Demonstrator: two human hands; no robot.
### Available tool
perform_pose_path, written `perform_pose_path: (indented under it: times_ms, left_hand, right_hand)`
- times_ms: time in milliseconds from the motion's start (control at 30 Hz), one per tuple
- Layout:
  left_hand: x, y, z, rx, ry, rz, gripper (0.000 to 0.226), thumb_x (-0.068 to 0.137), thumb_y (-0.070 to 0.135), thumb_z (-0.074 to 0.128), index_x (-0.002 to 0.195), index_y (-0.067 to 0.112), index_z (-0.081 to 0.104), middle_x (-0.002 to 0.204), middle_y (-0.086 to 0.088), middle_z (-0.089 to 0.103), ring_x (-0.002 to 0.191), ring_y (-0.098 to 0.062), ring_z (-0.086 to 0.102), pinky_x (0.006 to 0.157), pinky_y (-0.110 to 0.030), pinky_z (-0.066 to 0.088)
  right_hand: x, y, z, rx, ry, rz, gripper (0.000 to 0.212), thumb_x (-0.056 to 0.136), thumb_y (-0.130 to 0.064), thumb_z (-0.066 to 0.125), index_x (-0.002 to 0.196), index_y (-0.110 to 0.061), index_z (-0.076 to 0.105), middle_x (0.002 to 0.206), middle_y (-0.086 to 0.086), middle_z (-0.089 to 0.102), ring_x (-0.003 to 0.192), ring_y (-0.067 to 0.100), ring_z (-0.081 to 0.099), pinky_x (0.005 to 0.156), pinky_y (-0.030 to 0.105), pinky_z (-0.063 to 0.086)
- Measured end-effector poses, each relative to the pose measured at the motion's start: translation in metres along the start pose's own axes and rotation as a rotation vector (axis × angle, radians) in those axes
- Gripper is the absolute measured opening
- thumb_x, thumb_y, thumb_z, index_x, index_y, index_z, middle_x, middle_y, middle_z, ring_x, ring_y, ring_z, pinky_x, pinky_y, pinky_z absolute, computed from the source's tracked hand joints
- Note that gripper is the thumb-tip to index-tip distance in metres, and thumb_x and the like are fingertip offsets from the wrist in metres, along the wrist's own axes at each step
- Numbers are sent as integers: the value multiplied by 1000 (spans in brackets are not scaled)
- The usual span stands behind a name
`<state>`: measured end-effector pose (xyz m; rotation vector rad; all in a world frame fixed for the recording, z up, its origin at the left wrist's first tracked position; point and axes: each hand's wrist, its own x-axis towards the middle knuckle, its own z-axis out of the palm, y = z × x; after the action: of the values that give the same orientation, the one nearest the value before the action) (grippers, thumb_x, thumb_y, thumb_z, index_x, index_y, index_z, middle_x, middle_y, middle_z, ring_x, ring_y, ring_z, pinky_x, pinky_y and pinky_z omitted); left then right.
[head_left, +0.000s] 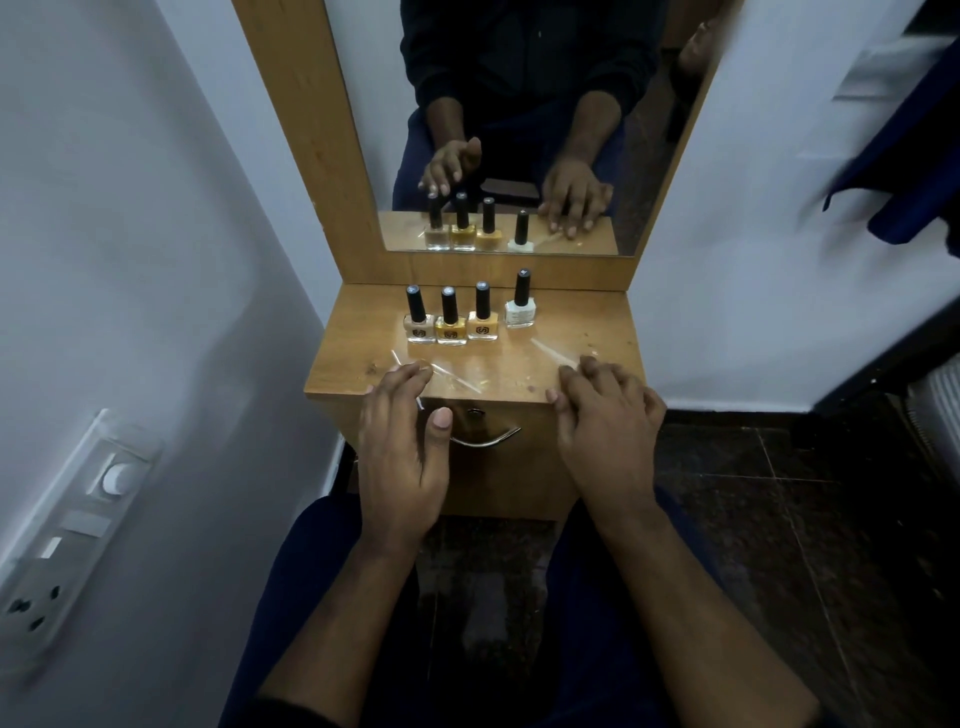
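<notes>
Watching: I see four nail polish bottles (451, 325) in a row at the back of the desk (597, 322), all capped.
Left side: my left hand (402, 447) hovers over thin sticks (554, 352) scattered along the front; fingers loosely curved, and I cannot tell if they pinch one.
Right side: my right hand (605, 426) lies flat, fingers straight and close together.
Progress: barely begun, I judge. No bottle is open and the nails look bare.
Remaining: uncapping, painting.
</notes>
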<state>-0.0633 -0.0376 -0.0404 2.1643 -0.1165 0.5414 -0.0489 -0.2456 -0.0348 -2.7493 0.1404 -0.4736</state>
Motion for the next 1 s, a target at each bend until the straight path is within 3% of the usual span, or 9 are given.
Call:
perform_pose_path:
  times_ms: [200,333,467,533,733,800,900,1000]
  left_hand:
    - [-2,4,-1,0,9,18,55,107,50,33,143,14,56,149,4,51,148,-13,36,114,-63,34]
    - [-3,6,-5,-1,17,38,54,108,49,34,142,14,57,147,4,52,147,-12,37,115,-59,36]
    - [-3,7,-7,13,23,25,52,106,48,40,141,14,59,145,3,53,142,-4,37,112,-30,32]
    - [-3,7,-9,27,24,18,50,106,47,43,141,15,60,145,3,53,141,-3,37,110,-24,29]
    - [-3,8,-13,12,38,37,44,105,41,49,136,15,63,140,1,57,138,-11,44,108,-36,39]
    - [-3,11,-13,-6,47,97,34,103,33,59,128,12,67,129,1,62,128,-16,53,101,-40,48]
    - [-6,26,-12,-90,51,134,17,98,19,72,111,8,73,105,2,70,100,-16,66,78,-40,56]
    - [-12,48,-9,-251,32,-15,17,97,27,74,88,13,77,75,4,72,67,-15,67,59,-43,54]
  right_hand:
    - [-2,-3,-9,-23,-115,-61,42,102,-24,60,144,-22,56,153,4,50,135,28,44,108,46,36]
    - [-4,-5,-11,3,-93,-133,44,95,-13,68,138,-16,61,137,7,61,120,27,53,96,42,45]
    - [-2,-2,-9,133,-42,-146,29,95,-8,67,124,-11,69,119,7,68,107,24,57,86,37,45]
    - [0,1,-7,178,-9,-147,24,96,-8,67,119,-10,72,112,6,71,103,23,59,82,34,44]
    - [-1,-2,-6,237,118,-207,19,93,-1,68,111,-7,73,104,6,71,97,24,61,80,34,48]
    - [-3,-7,-10,250,180,-263,20,92,0,69,112,-6,72,105,8,70,99,23,61,82,36,50]
    - [-8,-15,-12,233,248,-384,22,93,-3,67,115,-4,71,108,11,70,100,25,62,81,38,51]
    - [-13,-21,-15,216,265,-491,25,98,-14,58,117,-4,71,112,12,70,102,24,62,83,37,52]
